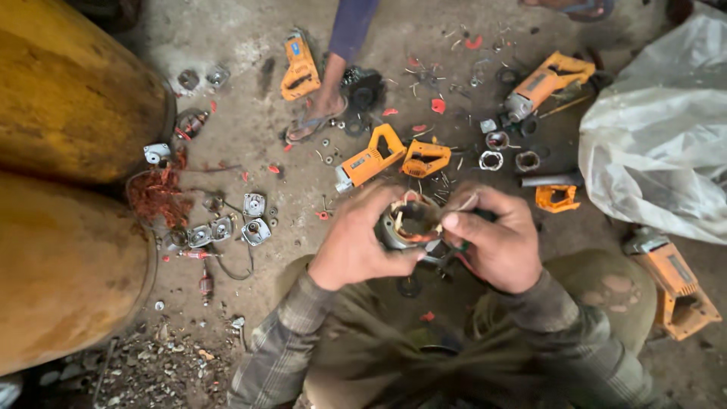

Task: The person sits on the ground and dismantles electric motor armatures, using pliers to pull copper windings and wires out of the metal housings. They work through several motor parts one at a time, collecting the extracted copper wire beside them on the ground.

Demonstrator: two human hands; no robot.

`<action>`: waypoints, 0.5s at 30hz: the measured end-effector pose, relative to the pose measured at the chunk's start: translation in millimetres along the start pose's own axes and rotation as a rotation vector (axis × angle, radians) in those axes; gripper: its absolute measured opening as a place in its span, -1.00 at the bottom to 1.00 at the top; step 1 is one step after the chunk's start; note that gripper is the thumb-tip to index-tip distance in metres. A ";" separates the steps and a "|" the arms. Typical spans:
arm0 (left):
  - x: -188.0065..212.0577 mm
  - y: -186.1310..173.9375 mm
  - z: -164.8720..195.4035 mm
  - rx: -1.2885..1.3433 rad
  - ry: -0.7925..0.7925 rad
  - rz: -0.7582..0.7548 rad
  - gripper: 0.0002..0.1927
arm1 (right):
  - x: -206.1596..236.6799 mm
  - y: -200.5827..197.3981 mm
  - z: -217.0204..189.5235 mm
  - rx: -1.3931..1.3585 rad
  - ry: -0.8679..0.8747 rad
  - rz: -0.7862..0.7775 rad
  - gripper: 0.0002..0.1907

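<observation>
My left hand (pixel 356 241) and my right hand (pixel 492 241) both grip a round metal motor stator (pixel 409 221) with copper windings and loose coloured wires, held above my lap. The left hand cups its left side. My right thumb presses on its right rim, and thin wires trail under that hand. Orange power-tool housings (pixel 371 160) lie on the concrete floor just beyond the stator.
Another person's sandalled foot (pixel 314 117) and leg stand at top centre. Two large yellow drums (pixel 68 91) fill the left. A heap of copper wire (pixel 155 195), small grey motor caps (pixel 255 231), metal rings and an orange drill body (pixel 545 79) litter the floor. A white plastic sack (pixel 659 144) lies at the right.
</observation>
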State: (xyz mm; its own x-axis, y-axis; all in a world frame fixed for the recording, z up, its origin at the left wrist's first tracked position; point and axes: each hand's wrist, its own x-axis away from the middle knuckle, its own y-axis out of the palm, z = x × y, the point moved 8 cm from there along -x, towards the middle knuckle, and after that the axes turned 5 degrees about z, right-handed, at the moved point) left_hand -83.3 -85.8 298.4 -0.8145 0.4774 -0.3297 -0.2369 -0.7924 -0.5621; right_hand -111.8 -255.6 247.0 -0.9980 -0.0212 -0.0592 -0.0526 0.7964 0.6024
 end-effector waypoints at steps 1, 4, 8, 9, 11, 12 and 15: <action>1.1 6.2 2.2 0.014 0.005 0.010 -0.36 | 1.8 -4.0 0.2 0.027 0.021 -0.017 -0.90; 6.8 21.5 -14.3 0.247 -0.088 0.026 -0.37 | -8.5 -38.6 16.4 0.038 0.099 0.078 -0.92; 19.8 20.9 -68.2 0.446 -0.228 0.201 -0.44 | -31.5 -125.0 88.8 -0.006 0.267 0.432 -0.86; 25.1 19.4 -90.3 0.604 -0.341 0.293 -0.44 | -28.4 -144.2 116.9 0.099 0.332 0.517 -0.89; 35.8 16.1 -128.0 0.891 -0.515 0.484 -0.44 | -21.0 -166.3 165.7 0.447 0.369 0.536 -0.87; 39.4 12.5 -142.4 1.017 -0.559 0.585 -0.43 | -20.0 -166.8 184.8 0.677 0.328 0.449 -0.84; 33.0 -0.9 -158.2 1.070 -0.559 0.628 -0.41 | -3.9 -170.4 240.7 0.972 0.545 0.385 -0.69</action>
State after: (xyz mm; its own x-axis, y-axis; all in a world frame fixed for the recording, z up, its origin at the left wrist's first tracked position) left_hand -26.2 -9.2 168.0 -0.9796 -0.0834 0.1830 0.1671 -0.8435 0.5104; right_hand -90.6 -245.7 -47.1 -0.8376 0.2528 0.4843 0.0679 0.9278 -0.3669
